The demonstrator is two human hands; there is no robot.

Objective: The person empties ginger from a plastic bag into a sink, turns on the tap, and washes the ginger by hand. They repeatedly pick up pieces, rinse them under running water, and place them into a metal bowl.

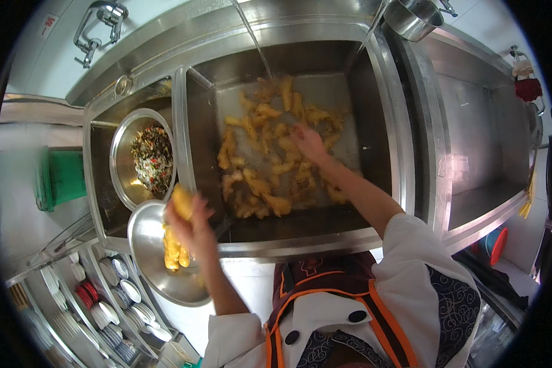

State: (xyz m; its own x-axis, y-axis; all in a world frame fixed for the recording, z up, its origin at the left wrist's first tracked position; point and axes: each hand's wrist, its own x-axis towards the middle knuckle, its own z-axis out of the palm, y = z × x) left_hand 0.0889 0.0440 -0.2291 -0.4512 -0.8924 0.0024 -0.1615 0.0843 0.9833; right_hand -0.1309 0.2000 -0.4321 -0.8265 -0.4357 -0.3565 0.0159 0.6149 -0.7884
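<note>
Many pieces of ginger root [260,184] lie spread in water in a deep stainless steel sink [377,138]. My right hand [309,143] reaches down among them near the middle; its fingers are blurred, and whether it grips a piece is unclear. My left hand [193,223] holds a yellow ginger piece [182,201] above the rim of a metal bowl [147,262]. Several ginger pieces [172,250] rest inside that bowl. A stream of water [253,34] falls into the sink's far side.
Another metal bowl [119,154] with mixed food scraps [152,161] stands in the smaller left basin. A metal pot [409,20] sits at the back right, beside another basin [478,152]. Shelves of stacked plates [131,292] and a green bin [64,177] are at left.
</note>
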